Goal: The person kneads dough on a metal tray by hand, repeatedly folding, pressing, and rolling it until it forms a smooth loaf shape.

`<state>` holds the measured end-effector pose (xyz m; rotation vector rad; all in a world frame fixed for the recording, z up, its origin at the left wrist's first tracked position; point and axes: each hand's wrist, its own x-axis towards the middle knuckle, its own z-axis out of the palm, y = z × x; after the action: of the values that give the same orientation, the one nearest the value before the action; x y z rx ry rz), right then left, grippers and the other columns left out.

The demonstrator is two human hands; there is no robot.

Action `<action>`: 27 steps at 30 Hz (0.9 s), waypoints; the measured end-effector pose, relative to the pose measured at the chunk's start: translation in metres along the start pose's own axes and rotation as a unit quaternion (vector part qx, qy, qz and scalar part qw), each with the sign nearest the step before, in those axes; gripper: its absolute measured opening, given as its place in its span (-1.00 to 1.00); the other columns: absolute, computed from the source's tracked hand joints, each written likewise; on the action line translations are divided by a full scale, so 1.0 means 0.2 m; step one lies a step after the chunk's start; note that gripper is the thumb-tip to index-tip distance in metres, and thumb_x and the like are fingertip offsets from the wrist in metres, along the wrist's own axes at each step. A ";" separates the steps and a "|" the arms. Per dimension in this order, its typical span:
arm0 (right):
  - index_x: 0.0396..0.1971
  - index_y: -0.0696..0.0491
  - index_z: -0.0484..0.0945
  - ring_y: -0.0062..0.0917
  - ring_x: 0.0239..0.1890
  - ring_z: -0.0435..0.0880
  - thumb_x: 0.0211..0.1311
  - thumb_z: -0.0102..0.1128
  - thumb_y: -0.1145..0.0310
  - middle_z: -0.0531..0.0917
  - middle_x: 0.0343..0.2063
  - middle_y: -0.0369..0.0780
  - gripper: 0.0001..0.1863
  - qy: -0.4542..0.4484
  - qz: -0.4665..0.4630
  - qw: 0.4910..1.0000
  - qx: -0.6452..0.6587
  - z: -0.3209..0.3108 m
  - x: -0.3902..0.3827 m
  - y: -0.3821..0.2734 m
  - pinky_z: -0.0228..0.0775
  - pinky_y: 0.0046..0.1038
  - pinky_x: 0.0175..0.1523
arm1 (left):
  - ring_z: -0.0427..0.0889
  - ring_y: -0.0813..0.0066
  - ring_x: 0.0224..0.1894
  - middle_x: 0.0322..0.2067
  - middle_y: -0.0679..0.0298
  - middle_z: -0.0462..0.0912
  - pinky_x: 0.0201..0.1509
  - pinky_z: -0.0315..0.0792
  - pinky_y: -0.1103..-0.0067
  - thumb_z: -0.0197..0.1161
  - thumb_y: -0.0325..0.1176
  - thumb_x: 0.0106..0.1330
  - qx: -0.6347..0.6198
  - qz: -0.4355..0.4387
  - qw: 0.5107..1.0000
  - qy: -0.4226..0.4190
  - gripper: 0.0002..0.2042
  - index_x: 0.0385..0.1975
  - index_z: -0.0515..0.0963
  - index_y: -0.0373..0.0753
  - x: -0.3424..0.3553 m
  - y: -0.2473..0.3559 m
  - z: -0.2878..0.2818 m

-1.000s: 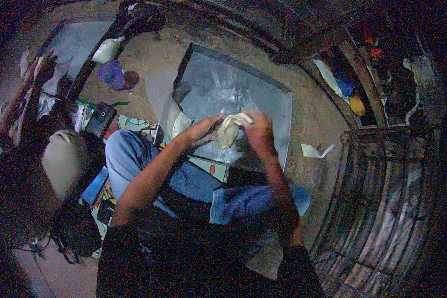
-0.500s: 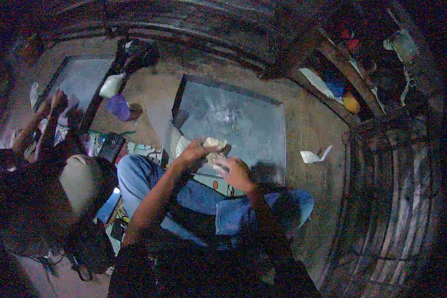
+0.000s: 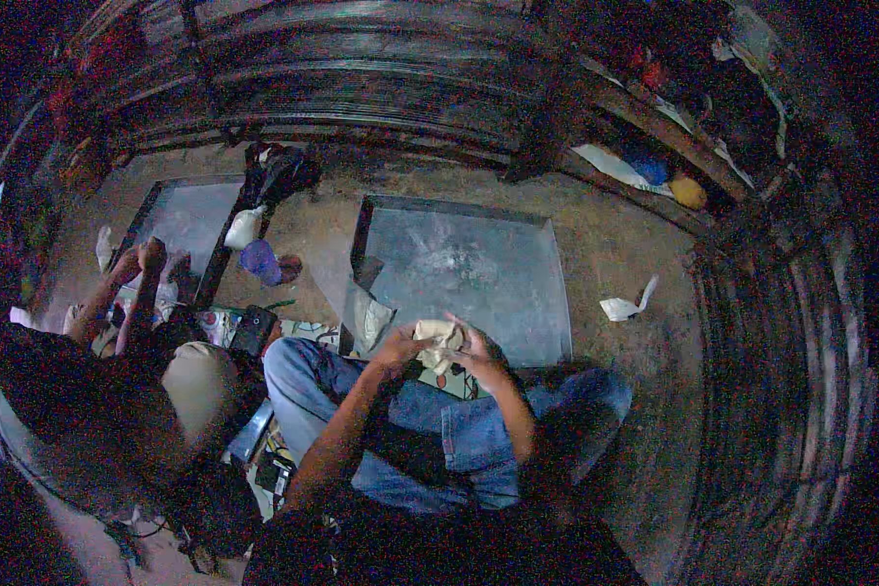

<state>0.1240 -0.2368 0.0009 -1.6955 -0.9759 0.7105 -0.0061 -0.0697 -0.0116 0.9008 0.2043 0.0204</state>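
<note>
Both my hands are closed around one pale cream, crumpled lump (image 3: 439, 342), held above my lap. Whether it is dough, cloth or a wrapper I cannot make out. My left hand (image 3: 395, 352) grips its left side, and my right hand (image 3: 479, 354) holds it from the right. Just beyond them lies a large shallow grey tray (image 3: 498, 293) with a dark rim and a whitish smear in its middle. A whitish packet (image 3: 373, 318) leans at the tray's near left corner, close to my left hand.
At the left a co-worker's hands (image 3: 139, 262) are over a second grey tray (image 3: 200, 205). Between the trays lie a white bag (image 3: 244, 229), a purple bag (image 3: 260, 261) and a dark bundle (image 3: 275, 178). A white scrap (image 3: 623, 308) lies on the floor right, near a slatted wall (image 3: 791, 371).
My hands have come closer together around the pale lump, the right one turning up along its side. The whole view has tilted upward, so the trays sit lower in it.
</note>
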 end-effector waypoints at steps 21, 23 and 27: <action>0.25 0.20 0.20 -0.10 0.08 0.54 -0.44 0.65 0.06 0.56 0.01 0.06 0.16 -0.215 -0.118 0.911 -0.332 0.06 0.41 -0.57 0.40 -0.24 0.17 | 0.59 0.32 0.02 0.06 0.17 0.52 0.08 0.52 0.47 0.05 -0.38 0.42 -0.126 0.076 0.976 0.161 -0.63 0.20 0.31 -0.30 -0.17 0.19 0.10; 0.28 0.21 0.15 -0.04 0.17 0.46 -0.52 0.67 -0.06 0.47 0.11 0.13 0.29 -0.201 -0.185 0.894 -0.355 0.10 0.43 -0.54 0.38 -0.18 0.18 | 0.59 0.29 0.03 0.07 0.14 0.52 0.12 0.49 0.43 0.05 -0.36 0.42 -0.137 0.067 0.978 0.144 -0.63 0.19 0.32 -0.30 -0.18 0.16 0.06; 0.30 0.05 0.18 0.07 0.14 0.43 -0.47 0.64 -0.07 0.45 0.08 0.18 0.22 -0.234 -0.115 0.888 -0.379 0.27 0.38 -0.76 0.37 -0.10 0.15 | 0.57 0.22 0.06 0.05 0.10 0.54 0.17 0.45 0.37 -0.03 -0.23 0.40 -0.160 0.188 0.962 0.116 -0.59 0.15 0.35 -0.35 -0.29 0.20 -0.05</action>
<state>0.0770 -0.1211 0.1280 -2.0450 -1.9551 0.6262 -0.0624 -0.0433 0.0238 0.6019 0.2368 0.5018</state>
